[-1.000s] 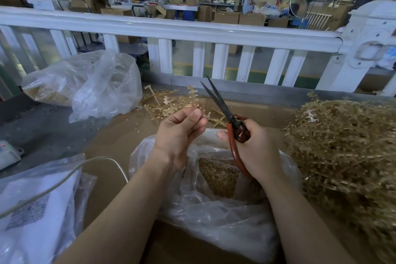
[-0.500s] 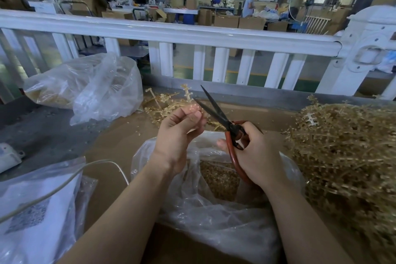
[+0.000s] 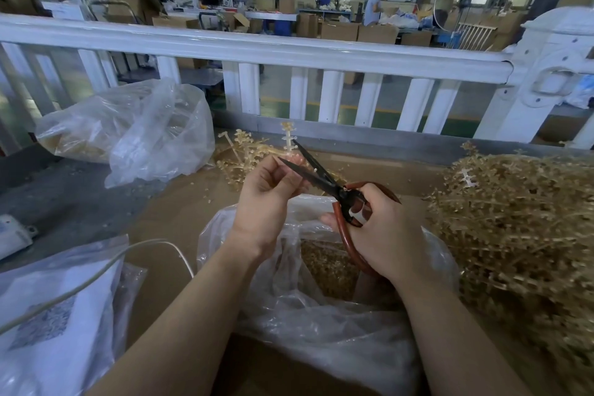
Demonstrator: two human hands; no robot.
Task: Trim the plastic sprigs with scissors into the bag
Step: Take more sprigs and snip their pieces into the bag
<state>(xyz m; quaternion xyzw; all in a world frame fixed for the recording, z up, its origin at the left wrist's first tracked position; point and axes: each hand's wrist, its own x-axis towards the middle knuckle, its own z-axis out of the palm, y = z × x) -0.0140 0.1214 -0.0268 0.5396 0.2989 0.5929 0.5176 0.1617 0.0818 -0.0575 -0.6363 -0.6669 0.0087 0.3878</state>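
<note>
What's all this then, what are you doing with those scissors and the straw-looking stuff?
A person is trimming gold plastic sprigs. The left hand pinches one sprig upright, while the right hand works red-handled scissors, blades open around its stem. Below sits an open clear bag holding cut pieces. A big pile of sprigs lies to the right.

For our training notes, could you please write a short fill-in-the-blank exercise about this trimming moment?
1. The right hand grips scissors with ____ handles.
2. The left hand pinches a plastic ____ between the open blades.
3. The clear bag lies directly ____ both hands.
4. The large sprig pile lies to the person's ____.

Missing words: red; sprig; below; right
</note>
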